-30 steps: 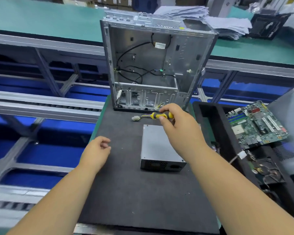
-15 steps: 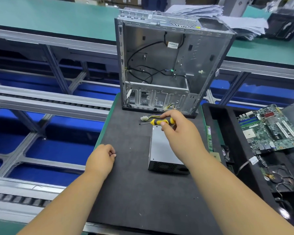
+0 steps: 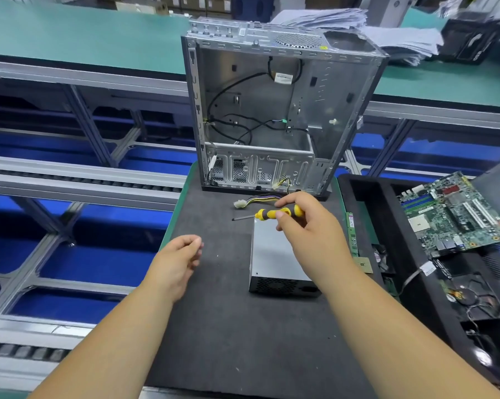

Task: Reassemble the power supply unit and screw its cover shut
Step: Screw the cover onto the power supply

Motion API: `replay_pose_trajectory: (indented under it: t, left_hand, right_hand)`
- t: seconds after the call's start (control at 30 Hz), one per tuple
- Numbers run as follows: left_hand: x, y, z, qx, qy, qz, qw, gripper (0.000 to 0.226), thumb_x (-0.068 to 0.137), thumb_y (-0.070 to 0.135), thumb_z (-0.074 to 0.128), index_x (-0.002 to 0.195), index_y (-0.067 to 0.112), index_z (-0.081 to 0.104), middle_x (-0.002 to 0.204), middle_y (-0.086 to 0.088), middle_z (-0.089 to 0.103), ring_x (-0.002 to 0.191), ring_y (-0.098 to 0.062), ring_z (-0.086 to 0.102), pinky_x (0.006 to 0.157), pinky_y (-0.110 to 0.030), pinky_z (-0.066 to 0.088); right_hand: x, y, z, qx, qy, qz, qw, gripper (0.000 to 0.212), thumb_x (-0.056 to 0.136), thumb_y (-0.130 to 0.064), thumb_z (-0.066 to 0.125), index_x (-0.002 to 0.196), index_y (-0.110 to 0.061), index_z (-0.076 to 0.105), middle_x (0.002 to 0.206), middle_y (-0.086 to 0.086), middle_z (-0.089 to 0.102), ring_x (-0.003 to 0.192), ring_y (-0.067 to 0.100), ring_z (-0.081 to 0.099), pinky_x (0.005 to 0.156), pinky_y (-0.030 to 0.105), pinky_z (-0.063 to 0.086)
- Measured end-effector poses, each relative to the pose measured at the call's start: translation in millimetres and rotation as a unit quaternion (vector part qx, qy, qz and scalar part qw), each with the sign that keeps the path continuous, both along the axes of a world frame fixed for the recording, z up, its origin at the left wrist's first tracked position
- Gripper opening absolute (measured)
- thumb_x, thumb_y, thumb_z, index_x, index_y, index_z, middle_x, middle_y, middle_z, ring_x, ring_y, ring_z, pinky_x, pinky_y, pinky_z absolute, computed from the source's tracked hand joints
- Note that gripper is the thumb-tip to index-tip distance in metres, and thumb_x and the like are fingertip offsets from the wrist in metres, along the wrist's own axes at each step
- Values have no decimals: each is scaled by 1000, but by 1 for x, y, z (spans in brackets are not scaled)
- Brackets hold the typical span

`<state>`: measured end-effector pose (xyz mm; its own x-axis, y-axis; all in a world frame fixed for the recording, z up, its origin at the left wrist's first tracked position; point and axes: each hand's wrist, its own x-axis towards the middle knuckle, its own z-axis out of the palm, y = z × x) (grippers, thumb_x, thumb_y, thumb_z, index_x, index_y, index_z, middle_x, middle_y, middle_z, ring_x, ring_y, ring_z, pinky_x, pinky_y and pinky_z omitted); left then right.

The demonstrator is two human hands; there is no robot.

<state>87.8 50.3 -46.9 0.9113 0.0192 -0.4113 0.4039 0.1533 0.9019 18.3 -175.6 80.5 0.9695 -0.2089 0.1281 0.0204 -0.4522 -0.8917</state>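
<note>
Head view: the open computer case stands upright at the mat's far edge; nearer lies the power supply unit. Right hand grips a yellow screwdriver above it; left hand hovers loosely curled, holding nothing.

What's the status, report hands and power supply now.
Right hand gripping screwdriver above power supply. Left hand loosely curled, holding nothing. Supply flat on mat, cover on. Nothing blocking.

dark foam mat over a green bench, open pc case upright at the back, grey power supply lying flat mid-mat, its loose cable plug just behind
</note>
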Motion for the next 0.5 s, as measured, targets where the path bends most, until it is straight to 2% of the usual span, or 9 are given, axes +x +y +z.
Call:
replay_pose_trajectory:
  t: [0.07, 0.17, 0.33, 0.5]
  left_hand:
    - [0, -9, 13, -187, 26, 0, 982, 13, 99, 13, 53, 89, 16, 60, 77, 4, 58, 60, -5, 52, 53, -16, 42]
    - [-4, -21, 25, -300, 43, -1, 953, 10, 97, 15, 54, 94, 15, 63, 74, 3, 59, 59, -5, 52, 51, -15, 45]
    - [-14, -39, 41, -344, 65, -22, 936, 8, 87, 22, 60, 89, 14, 61, 73, 2, 56, 61, -6, 50, 52, -15, 46]
    - [-20, -49, 45, -349, 69, -38, 934, 12, 91, 26, 57, 87, 14, 58, 69, 4, 52, 54, -5, 47, 52, -14, 45]
  right_hand:
    - [-2, 3, 3, 38, -14, 6, 999, 12, 92, -23, 60, 88, -34, 60, 74, -17, 66, 75, 18, 58, 59, 22, 43]
    - [-4, 5, 6, 65, -34, 13, 997, 13, 91, -20, 61, 87, -32, 60, 71, -14, 64, 77, 26, 59, 61, 34, 46]
    - [-10, 2, 7, 44, -54, 24, 997, 7, 89, -26, 61, 90, -33, 60, 73, -1, 60, 69, 23, 54, 55, 31, 42]
    - [-13, -5, 1, 22, -61, 17, 998, 5, 89, -29, 61, 91, -34, 59, 69, -5, 55, 59, 9, 47, 53, 29, 40]
